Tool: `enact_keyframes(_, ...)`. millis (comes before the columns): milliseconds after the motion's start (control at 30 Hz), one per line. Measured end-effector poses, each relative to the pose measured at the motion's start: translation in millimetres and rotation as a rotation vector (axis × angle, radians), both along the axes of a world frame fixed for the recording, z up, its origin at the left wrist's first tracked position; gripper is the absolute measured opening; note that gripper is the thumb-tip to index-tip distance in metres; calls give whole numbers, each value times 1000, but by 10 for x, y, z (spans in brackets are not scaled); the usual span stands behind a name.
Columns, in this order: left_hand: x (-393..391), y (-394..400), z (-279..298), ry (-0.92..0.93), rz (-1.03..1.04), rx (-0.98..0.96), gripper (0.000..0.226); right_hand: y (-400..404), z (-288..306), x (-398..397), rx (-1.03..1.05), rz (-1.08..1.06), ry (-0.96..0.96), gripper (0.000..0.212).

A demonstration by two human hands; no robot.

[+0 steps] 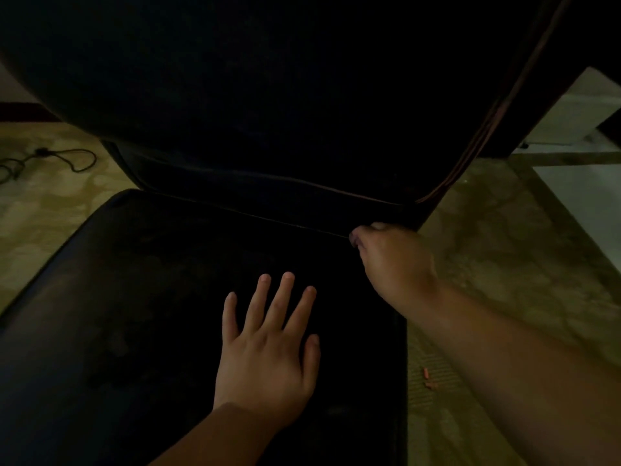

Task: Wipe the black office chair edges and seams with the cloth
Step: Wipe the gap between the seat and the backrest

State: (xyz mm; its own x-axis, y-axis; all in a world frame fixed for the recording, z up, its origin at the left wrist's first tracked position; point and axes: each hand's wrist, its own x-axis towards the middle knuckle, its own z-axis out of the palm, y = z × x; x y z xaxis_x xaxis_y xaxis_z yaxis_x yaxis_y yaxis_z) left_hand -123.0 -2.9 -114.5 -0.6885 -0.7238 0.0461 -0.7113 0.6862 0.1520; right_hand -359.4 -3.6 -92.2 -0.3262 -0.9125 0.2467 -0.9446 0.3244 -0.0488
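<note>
The left hand (268, 351) is lying flat, fingers spread, on the black chair (134, 314) seat. Farther on, the right hand (393, 260) is curling its fingers at the seat-back seam; any cloth there cannot be told.

The scene is very dim, with a warm yellowish cast. The black padded office chair (141, 331) swallows nearly all detail; beyond the flat left hand (268, 348) its seat and backrest merge into plain darkness, and only thin piping lines catch a faint sheen. The pale mottled floor (524, 250), to the right of the curled right hand (396, 264), is the brightest area, lit softly from the upper right. Both hands look soft and slightly smeared. Straight edges bow near the frame borders from the wide lens.
</note>
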Motion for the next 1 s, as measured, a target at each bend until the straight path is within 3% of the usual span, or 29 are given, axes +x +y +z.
enact_keyframes(200, -1, 0, 2, -3, 3, 10, 58, 21, -93, 42, -102, -7, -145, 22)
enact_keyframes(433, -1, 2, -4, -7, -1, 4, 58, 45, -174, 177, -168, -82, -68, 20)
enact_keyframes(667, -14, -4, -16, 0, 14, 2, 58, -14, -120, 84, -120, 11, -186, 22)
enact_keyframes(800, -10, -5, -21, 8, 11, -3, 58, 17, -187, 131, -192, -30, -135, 24)
enact_keyframes(1000, -22, -13, -31, 7, 23, -12, 58, -65, -102, 95, -32, -14, -184, 29)
